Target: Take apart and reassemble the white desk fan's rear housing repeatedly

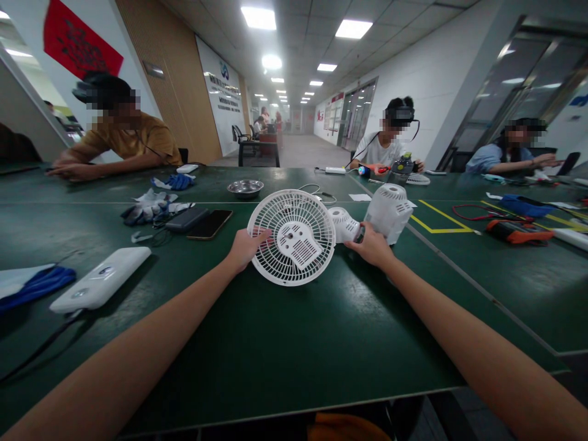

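Observation:
A round white fan grille [305, 208] faces me, tilted upright above the table, with a slotted plate at its centre. My left hand [248, 248] is closed on its left rim, the thumb lying over the bars. Right behind the grille's right edge sits a white vented fan motor housing [342, 225]. My right hand [373, 246] is closed around the housing's right end, where a small dark part shows between the fingers. Just behind that hand stands a translucent white vented fan base [390, 211]. Whether base and housing are joined is hidden.
On the left lie a phone [210, 225], a dark power bank [187, 220], gloves [149, 207] and a white device with a cable [101, 278]. A metal bowl [245, 188] stands farther back. An orange multimeter [519, 231] lies right. Several people sit around the table.

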### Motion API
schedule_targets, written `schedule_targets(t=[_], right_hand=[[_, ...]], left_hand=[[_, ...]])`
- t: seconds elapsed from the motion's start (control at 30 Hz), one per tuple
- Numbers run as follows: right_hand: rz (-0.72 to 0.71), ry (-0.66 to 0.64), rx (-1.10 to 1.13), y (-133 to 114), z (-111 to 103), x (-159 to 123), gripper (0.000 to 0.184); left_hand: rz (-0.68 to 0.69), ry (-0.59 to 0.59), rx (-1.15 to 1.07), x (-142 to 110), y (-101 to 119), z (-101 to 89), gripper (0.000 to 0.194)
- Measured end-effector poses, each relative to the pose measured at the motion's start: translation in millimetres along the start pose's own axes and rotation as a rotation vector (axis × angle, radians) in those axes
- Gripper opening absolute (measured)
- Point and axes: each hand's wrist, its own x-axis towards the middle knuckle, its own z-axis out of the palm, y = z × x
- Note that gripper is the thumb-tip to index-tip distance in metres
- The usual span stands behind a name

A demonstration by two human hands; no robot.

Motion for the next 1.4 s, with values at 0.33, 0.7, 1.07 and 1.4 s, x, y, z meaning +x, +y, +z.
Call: schedule_targets(t=[0.33,0.7,1.07,1.4], right_hand=[[0.027,-0.049,-0.092,-1,-6,-3,0.089],[0.052,-0.068,-0.156,0,-10,-4,0.09],[-0.25,0.14,0.243,-24,-15,-10,0.044],[0.112,-0.641,1.264,-81,4,-50,0.032]], left_hand=[[-0.039,0.015,-0.007,-4,7,2.6,0.022],[-0.02,0.015,-0.014,0,1,1.8,0.024],[-0.04,0.023,-0.021,-2,5,3.5,0.022],[-0.016,0.014,-0.019,-4,6,4.0,0.024]])
